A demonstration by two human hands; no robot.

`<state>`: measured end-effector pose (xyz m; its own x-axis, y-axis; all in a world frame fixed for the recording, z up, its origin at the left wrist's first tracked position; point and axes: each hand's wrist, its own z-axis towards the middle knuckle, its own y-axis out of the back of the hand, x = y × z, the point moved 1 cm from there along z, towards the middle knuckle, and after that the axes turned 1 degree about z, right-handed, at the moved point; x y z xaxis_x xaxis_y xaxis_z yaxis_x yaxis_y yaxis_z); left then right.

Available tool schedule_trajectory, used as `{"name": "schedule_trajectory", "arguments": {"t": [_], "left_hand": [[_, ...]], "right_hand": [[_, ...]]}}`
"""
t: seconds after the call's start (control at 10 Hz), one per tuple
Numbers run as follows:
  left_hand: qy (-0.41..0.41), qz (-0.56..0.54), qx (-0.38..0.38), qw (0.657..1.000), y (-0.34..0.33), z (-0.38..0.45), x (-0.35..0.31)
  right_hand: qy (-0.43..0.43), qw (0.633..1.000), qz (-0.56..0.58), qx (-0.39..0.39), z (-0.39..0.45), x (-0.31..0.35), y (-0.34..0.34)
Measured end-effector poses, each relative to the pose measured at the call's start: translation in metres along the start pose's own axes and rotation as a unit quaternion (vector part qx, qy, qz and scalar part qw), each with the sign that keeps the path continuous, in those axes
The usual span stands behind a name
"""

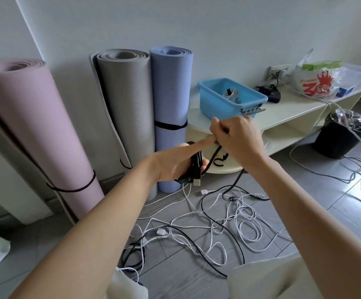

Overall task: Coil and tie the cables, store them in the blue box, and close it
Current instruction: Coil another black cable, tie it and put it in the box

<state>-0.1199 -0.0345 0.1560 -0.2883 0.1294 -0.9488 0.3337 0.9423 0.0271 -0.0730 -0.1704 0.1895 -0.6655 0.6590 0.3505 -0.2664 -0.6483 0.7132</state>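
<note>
Head view, only one I have. My left hand (173, 162) sits at frame centre, index finger pointing out toward 2 o'clock, black cable (193, 167) wound in several turns around the hand, a plug end hanging at its lower edge. Left grip: remaining fingers look curled on the coil, thumb side hidden, so holding it. My right hand (237, 137) is just at 2 o'clock of the left, fingers curled tight, pinching the same black cable; the free run drops from that grip down toward 6 o'clock and trails onto the floor (304, 190). Left fingertip touches or nearly touches the right hand, cannot tell which.

Blue box (229, 100) stands on the counter (293, 108) at 12 o'clock of the hands, lid off, a coiled grey cable (231, 93) already inside. Black adapter (271, 92) on the counter just at 3 o'clock of the box, plastic bag (315, 80) further along at 3 o'clock.

Loose white cables (246, 225) and more black ones tangled on the floor at 6 o'clock of the hands. Three rolled mats lean on the wall: pink mat (35, 130) at 9 o'clock, grey mat (127, 108) and blue mat (171, 93) at 11 o'clock. Black bucket (336, 137) on the floor at 3 o'clock.
</note>
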Motion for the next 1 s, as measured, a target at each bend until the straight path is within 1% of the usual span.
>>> {"name": "schedule_trajectory", "arguments": {"t": [0.1, 0.2, 0.3, 0.4, 0.5, 0.6, 0.7, 0.8, 0.9, 1.0], "left_hand": [[0.009, 0.009, 0.012, 1.000, -0.004, 0.001, 0.002], [0.034, 0.050, 0.032, 0.998, -0.008, -0.003, 0.004], [0.063, 0.097, 0.068, 0.991, -0.010, -0.004, 0.004], [0.069, 0.072, 0.103, 0.990, -0.011, -0.012, -0.002], [0.063, 0.080, 0.123, 0.987, -0.007, -0.020, -0.005], [0.033, 0.129, 0.160, 0.978, -0.008, -0.022, -0.003], [-0.012, 0.075, 0.169, 0.983, -0.009, -0.020, -0.009], [-0.100, -0.052, 0.154, 0.982, -0.004, -0.022, -0.023], [-0.178, -0.300, 0.098, 0.932, -0.003, -0.028, -0.038], [-0.223, -0.439, -0.043, 0.869, 0.013, -0.023, -0.046]], "right_hand": [[0.003, 1.000, -0.010, 0.001, 0.000, -0.001, 0.000], [0.002, 1.000, -0.009, -0.001, 0.000, -0.003, 0.000], [0.000, 1.000, -0.007, -0.004, 0.000, -0.006, -0.002], [-0.018, 1.000, -0.004, -0.006, 0.001, -0.010, -0.003], [-0.041, 0.999, 0.002, -0.007, 0.002, -0.014, -0.006], [-0.054, 0.998, 0.015, 0.004, 0.001, -0.012, -0.012], [-0.129, 0.988, 0.083, 0.001, 0.004, -0.012, -0.021], [-0.235, 0.944, 0.225, 0.048, 0.004, -0.018, -0.029], [-0.282, 0.914, 0.233, 0.178, -0.004, -0.021, -0.046], [-0.261, 0.917, 0.164, 0.255, -0.011, -0.010, -0.049]]}}
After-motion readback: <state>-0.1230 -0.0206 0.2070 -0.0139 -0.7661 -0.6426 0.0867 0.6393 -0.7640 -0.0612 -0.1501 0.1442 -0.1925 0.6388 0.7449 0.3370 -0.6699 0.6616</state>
